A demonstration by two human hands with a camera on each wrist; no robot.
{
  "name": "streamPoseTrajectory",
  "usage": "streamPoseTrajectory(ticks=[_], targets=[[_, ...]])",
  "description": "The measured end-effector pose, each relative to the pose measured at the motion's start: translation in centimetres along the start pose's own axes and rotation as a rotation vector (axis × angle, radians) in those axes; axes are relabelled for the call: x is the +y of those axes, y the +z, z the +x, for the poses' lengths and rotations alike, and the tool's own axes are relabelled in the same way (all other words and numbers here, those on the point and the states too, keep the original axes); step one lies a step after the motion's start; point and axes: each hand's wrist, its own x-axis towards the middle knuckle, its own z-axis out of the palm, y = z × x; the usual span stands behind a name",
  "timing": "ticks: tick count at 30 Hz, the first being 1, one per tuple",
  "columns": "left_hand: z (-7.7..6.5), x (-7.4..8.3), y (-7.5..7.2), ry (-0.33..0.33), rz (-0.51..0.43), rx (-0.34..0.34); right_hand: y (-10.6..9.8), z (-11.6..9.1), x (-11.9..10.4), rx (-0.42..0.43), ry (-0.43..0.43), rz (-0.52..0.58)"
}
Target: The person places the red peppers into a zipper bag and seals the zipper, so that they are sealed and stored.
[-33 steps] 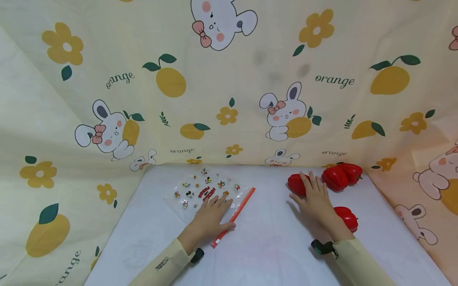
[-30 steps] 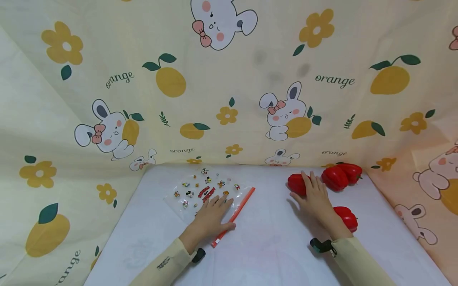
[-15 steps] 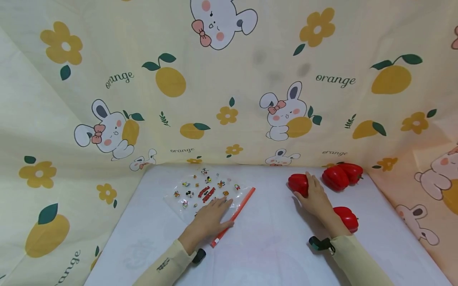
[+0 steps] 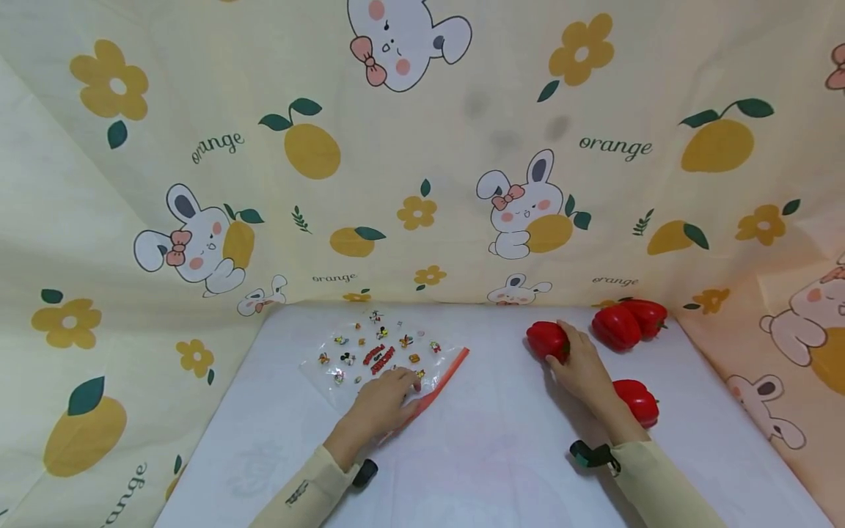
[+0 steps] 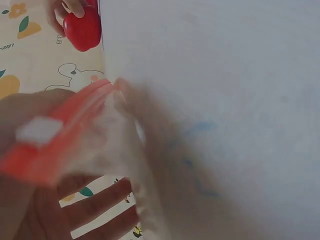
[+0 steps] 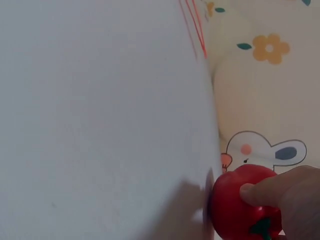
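In the head view, my right hand (image 4: 582, 368) grips a red bell pepper (image 4: 546, 340) by its right side. Thumb and stem end of that bell pepper (image 6: 231, 206) show in the right wrist view. My left hand (image 4: 381, 405) bends over a clear zip bag (image 4: 346, 343) printed with small cartoon figures, thumb and fingers at its red zip edge (image 4: 455, 365). From the left wrist, that red strip (image 5: 82, 111) looks raised and blurred, crossing in front of the hand; just where the fingertips pinch is partly hidden.
Two more red bell peppers (image 4: 617, 328) touch each other at the back right of the white table (image 4: 502, 455). Another bell pepper (image 4: 637, 402) lies beside my right wrist. A patterned cloth (image 4: 455, 213) hangs behind and along both sides.
My right fingers, earlier spread over the bell pepper, have closed round its side and turned it slightly. My left fingers have bent, and the bag's zip edge has lifted and curved.
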Motion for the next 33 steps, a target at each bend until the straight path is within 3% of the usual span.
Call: streamPoseTrajectory(ticks=[8, 14, 25, 33], targets=[[0.0, -0.4, 0.1, 0.035, 0.027, 0.037, 0.8, -0.8, -1.1, -0.008, 0.043, 0.111], [-0.1, -0.3, -0.1, 0.023, 0.038, 0.067, 1.8, -1.3, -2.1, 0.001, -0.002, 0.126], [0.0, 0.1, -0.7, -0.074, -0.145, 0.012, 3.6, -2.9, -4.8, 0.019, -0.054, 0.166], [-0.1, 0.4, -0.9, -0.031, -0.14, 0.092, 4.9, -4.4, -7.1, 0.002, -0.084, 0.236]])
